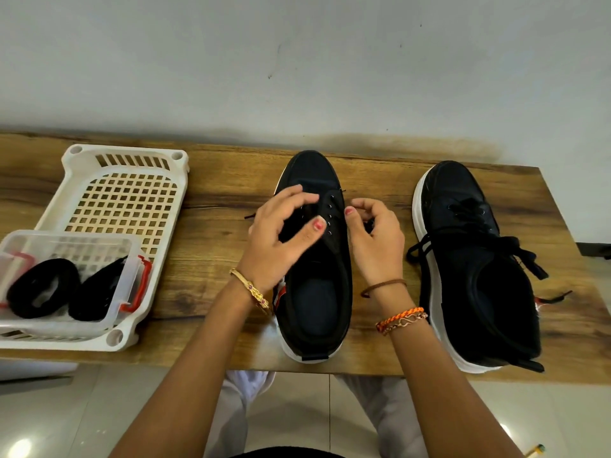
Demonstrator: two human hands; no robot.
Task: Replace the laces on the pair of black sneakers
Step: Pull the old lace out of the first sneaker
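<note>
- Wooden worktop (pixel 211 292) sitting against pale wall.
- Centre sneaker (pixel 314 259), toe pointing far; laced sneaker (pixel 476 269) lying right of it.
- Left hand (pixel 281 233) hovering over eyelets, fingers loosely curled, gripping nothing visible.
- Right hand (pixel 373 236) pinching lace (pixel 368 224) beside sneaker's right edge.
- White basket (pixel 109 200) w/ coiled spare laces (pixel 43 292) sitting left.

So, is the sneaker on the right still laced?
Yes. The right sneaker has its black lace through the eyelets, with loose ends hanging over the side.

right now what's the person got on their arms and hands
Both arms are bare, with no sleeves. The left hand has a gold bangle at its wrist. The right hand has a thin brown cord, then an orange braided band beside a gold chain bracelet. Thumbnails are painted pinkish red.
</note>
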